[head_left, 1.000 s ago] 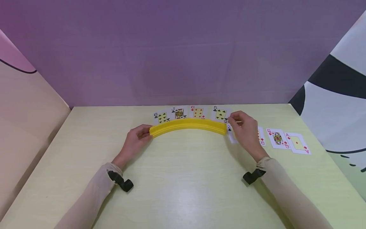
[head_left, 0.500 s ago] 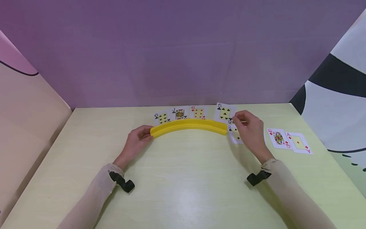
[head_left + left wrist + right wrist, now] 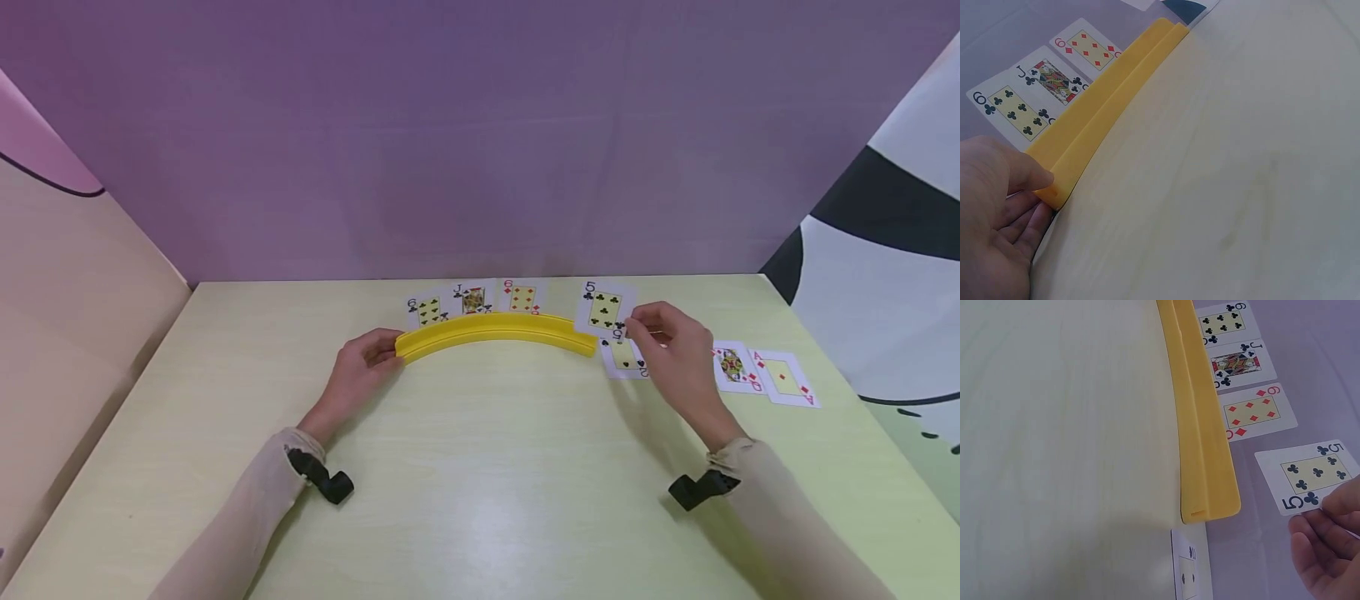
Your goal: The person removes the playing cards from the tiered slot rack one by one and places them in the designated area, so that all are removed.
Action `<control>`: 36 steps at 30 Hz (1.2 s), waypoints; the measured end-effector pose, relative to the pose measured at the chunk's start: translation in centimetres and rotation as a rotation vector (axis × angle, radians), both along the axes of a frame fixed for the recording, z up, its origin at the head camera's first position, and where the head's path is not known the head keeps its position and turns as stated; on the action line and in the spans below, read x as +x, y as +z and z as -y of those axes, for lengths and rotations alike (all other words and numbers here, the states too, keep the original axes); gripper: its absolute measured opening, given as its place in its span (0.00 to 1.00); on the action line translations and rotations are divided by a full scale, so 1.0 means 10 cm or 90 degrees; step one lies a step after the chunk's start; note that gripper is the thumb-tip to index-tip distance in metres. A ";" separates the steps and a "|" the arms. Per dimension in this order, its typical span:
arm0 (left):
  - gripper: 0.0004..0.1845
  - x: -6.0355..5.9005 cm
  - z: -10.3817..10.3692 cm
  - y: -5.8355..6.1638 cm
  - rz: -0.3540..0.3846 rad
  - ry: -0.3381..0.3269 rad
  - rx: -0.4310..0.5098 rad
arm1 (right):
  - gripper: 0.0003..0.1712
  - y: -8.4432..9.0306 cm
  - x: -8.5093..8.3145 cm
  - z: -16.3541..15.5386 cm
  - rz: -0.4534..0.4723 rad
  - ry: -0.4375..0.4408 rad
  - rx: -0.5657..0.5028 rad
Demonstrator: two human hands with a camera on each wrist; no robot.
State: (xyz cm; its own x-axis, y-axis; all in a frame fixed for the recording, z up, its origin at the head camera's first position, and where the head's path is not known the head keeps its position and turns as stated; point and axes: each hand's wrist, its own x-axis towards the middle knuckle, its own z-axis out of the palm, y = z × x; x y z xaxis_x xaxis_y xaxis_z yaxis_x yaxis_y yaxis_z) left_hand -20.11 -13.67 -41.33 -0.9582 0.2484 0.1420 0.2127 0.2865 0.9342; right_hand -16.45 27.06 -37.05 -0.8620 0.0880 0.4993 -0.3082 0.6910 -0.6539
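A curved yellow card holder (image 3: 495, 326) stands on the table. My left hand (image 3: 364, 367) grips its left end, thumb on the front in the left wrist view. The six of clubs (image 3: 1015, 111), the jack of clubs (image 3: 1051, 80) and the six of diamonds (image 3: 1259, 414) stand upright in its slot. My right hand (image 3: 678, 362) pinches the five of clubs (image 3: 1311, 473) by its lower right corner. In the right wrist view this card is out of the slot, just beyond the holder's right end. Below it, the two of spades (image 3: 622, 357) lies partly covered.
The queen of diamonds (image 3: 733, 367) and the ace of diamonds (image 3: 783, 377) lie overlapping on the table (image 3: 480, 467) at the right. A purple backdrop (image 3: 480, 142) rises behind the table's far edge.
My right hand has drawn the five of clubs up out of the holder and to the right. The left hand has kept its grip on the holder, which is nearly still.
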 end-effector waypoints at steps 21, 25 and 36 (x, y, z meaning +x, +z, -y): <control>0.19 -0.01 0.00 -0.01 -0.004 0.000 0.002 | 0.10 0.07 0.34 -0.16 0.157 0.045 0.030; 0.19 0.00 0.00 0.00 -0.005 0.000 0.000 | 0.09 0.06 0.41 -0.19 0.175 0.059 0.028; 0.19 0.00 0.00 0.01 -0.017 -0.003 -0.002 | 0.09 0.02 0.51 -0.26 0.263 0.086 0.032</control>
